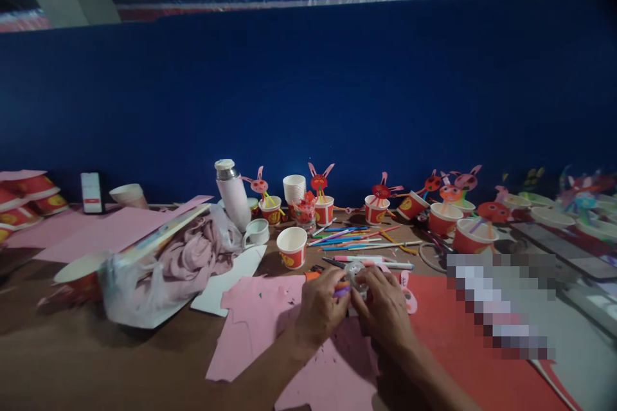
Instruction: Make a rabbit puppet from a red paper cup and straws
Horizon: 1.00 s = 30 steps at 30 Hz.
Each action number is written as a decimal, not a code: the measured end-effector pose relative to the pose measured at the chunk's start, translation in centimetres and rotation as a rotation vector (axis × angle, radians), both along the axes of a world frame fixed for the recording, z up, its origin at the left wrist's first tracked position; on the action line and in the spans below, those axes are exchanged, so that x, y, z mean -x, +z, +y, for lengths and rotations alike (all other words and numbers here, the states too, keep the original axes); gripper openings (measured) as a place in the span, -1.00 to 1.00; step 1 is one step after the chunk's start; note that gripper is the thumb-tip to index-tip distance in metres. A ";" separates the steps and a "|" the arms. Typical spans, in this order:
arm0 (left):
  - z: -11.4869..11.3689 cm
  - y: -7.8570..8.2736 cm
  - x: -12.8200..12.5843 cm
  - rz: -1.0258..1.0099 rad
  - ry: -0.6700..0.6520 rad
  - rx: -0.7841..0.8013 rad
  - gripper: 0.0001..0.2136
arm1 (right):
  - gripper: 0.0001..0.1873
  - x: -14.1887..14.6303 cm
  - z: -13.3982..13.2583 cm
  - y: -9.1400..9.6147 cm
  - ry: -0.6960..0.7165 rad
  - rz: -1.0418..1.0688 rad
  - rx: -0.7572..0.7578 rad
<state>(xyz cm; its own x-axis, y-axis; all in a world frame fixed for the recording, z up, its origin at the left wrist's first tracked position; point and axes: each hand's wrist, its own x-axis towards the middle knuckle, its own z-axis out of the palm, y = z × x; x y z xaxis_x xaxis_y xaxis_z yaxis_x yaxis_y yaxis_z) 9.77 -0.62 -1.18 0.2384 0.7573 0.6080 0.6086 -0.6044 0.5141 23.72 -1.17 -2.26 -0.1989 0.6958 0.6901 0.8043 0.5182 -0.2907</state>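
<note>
Behind everything else, a blue panel (308,96) spans our view, with the brown table (58,359) below it. On that, red paper (443,321) lies to our right and pink paper (263,314) ahead of us, partly under our arms. Next in size come a plastic bag (130,298) with cloth (197,250) beside it, a pale flask (234,202), and a red-and-white cup (292,249) standing upright just past the pink paper. Thin coloured sticks (357,240) lie spread beyond our hands.

Our 2 hands meet above the papers. The right hand (385,298) is narrow, fingers curled on what looks like a clear roll (355,268); the left hand (321,301), also narrow, seems to pinch a small purple piece (341,291) just below and left of that roll.

For good work here, we would judge it best to steady the roll with the right hand, keep the left pinch light, and make small moves close to the paper. The roll looks round, with no clear long axis. The purple piece seems to point across, towards our right hand, but fingers hide its full length.
</note>
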 end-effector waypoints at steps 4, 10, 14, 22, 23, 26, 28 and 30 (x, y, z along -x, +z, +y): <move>-0.5 0.0 -0.2 0.184 0.063 -0.030 -0.86 | -0.97 0.1 0.0 0.0 -0.043 -0.060 -0.053; -0.4 -0.4 -0.4 0.242 0.118 0.006 -0.89 | -0.87 0.3 -0.1 0.0 -0.082 -0.198 -0.098; -0.3 -0.2 -0.4 0.247 0.138 0.046 -0.90 | -0.89 0.4 -0.1 0.0 -0.068 -0.194 -0.109; 0.8 -0.2 -0.1 -0.009 0.165 0.225 -0.89 | -0.96 0.4 0.0 -0.2 -0.019 -0.002 0.047; 0.9 -0.3 -0.1 -0.051 0.146 0.247 -0.89 | -0.95 0.3 0.0 -0.2 -0.011 0.022 0.073; 1.1 -0.5 0.1 -0.187 0.092 0.266 -0.88 | -0.93 0.0 0.1 -0.3 -0.008 0.084 0.158; 1.0 -0.5 0.2 -0.226 0.050 0.248 -0.88 | -0.91 -0.2 0.2 -0.4 -0.018 0.107 0.198; 0.8 -0.5 0.1 -0.192 0.011 0.200 -0.88 | -0.90 -0.3 0.2 -0.4 -0.019 0.105 0.192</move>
